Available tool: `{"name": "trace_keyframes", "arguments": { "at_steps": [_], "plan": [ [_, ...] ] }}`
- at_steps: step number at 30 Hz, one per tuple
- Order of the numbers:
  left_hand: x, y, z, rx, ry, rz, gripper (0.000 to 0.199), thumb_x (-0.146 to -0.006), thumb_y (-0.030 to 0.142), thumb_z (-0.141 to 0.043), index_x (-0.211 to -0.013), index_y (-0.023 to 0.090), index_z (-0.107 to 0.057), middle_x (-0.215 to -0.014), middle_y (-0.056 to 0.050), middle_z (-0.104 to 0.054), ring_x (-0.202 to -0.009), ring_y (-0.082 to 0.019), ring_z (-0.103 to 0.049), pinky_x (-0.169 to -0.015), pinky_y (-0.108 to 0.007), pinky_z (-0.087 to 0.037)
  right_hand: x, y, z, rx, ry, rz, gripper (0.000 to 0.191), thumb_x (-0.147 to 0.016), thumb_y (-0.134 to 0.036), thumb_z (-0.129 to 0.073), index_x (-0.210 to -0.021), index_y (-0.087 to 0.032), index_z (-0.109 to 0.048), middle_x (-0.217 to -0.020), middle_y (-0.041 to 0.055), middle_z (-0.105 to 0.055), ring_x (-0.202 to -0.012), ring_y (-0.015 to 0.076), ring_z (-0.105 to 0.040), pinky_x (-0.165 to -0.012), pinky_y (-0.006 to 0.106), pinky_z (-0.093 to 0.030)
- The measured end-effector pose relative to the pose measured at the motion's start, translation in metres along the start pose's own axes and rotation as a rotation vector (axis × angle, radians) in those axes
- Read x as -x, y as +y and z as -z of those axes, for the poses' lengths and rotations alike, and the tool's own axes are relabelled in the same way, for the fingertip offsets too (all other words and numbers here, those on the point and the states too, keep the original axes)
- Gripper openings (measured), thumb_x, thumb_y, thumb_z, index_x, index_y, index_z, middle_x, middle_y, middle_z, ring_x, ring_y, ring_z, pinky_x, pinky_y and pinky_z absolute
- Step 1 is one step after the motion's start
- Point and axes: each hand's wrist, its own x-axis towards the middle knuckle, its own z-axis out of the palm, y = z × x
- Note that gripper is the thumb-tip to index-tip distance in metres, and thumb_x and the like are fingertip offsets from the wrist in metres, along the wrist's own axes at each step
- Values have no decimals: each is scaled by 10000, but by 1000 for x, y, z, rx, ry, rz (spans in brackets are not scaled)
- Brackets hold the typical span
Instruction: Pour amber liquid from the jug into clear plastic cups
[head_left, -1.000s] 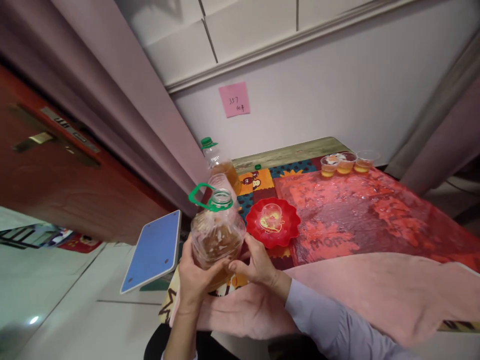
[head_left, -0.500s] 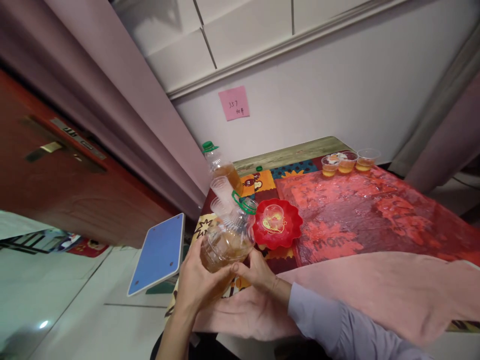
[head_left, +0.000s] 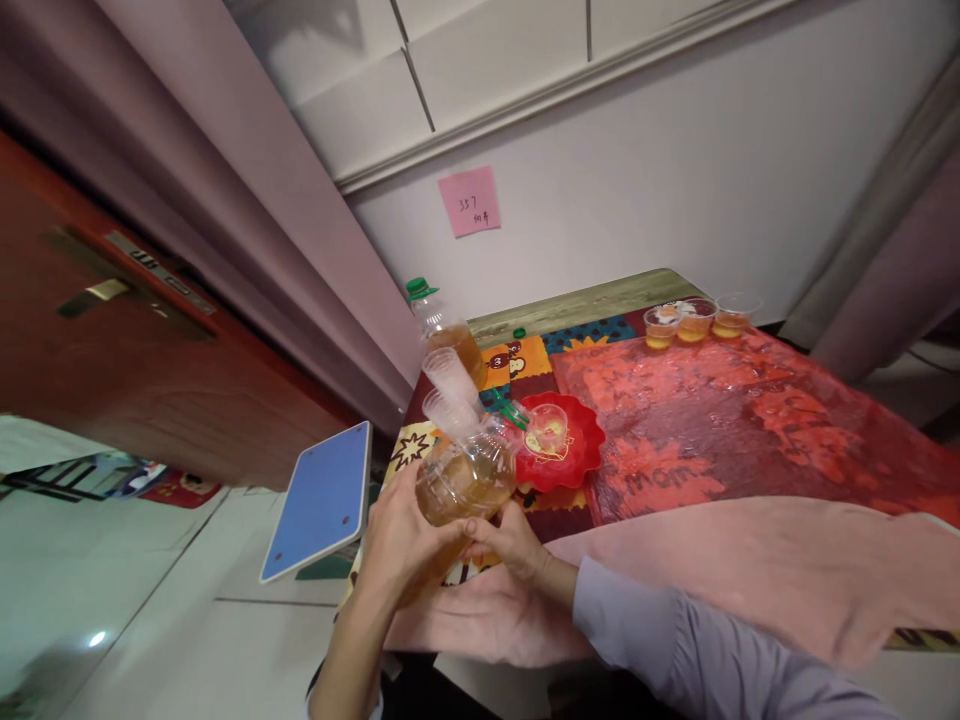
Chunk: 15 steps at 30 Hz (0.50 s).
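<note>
head view. large clear plastic bottle of amber liquid, held between the two hands, tilted, neck leading away from them to the right. green plastic collar and handle at the neck, beyond the right hand, by the near-left rim of a red scalloped bowl. a clear thin plastic cup sits in the bowl, just ahead of the bottle mouth; touching or not, cannot tell. nor whether liquid runs out.

handling, as judged: heavy with liquid, weight likely to shift as the tilt grows; thin wall would flex if squeezed, smooth and slippery if wet. best hold: low on the body from both sides, one palm under the base. the cup, by contrast, looks light and easily knocked.

left hand: spread wide, palm curved round the bottle's left flank, thumb reaching across the near side. right hand: half curled, thumb against the lower right side near the left thumb; fingertips partly hidden behind the bottle.

beyond the left hand, just past the bottle: stacked frosted clear plastic cups.
</note>
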Motion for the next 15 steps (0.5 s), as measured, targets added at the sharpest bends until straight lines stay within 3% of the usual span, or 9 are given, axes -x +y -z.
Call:
{"name": "trace_keyframes", "arguments": {
  "at_steps": [3,10,15],
  "plan": [
    [-6,6,1,-52,-104,-30,953,-552,601,-919,-1380,221,-641,-1336,-159,-748,-1216,-416,-714,-1055,-559,-556,0,-3,-1,-16,23,-1,805,-647,-729,-898,-1211,-205,-664,-1090,97,-771,-888,269,-783,-724,391,-651],
    [-12,11,2,-120,-139,-7,914,-577,522,-904,-1393,214,-630,-1381,-166,-729,-1240,-411,-707,-1037,-537,-558,1,-4,-3,-71,62,-3,814,-660,-715,-895,-1264,-229,-647,-1169,108,-774,-977,306,-793,-770,448,-676],
    [-13,15,2,-187,-140,-6,896,-584,495,-901,-1385,200,-628,-1359,-179,-727,-1236,-411,-705,-1022,-520,-562,2,-5,-3,-96,45,-7,806,-681,-692,-894,-1288,-226,-640,-1195,112,-776,-991,302,-796,-771,428,-678]
  ]
}}
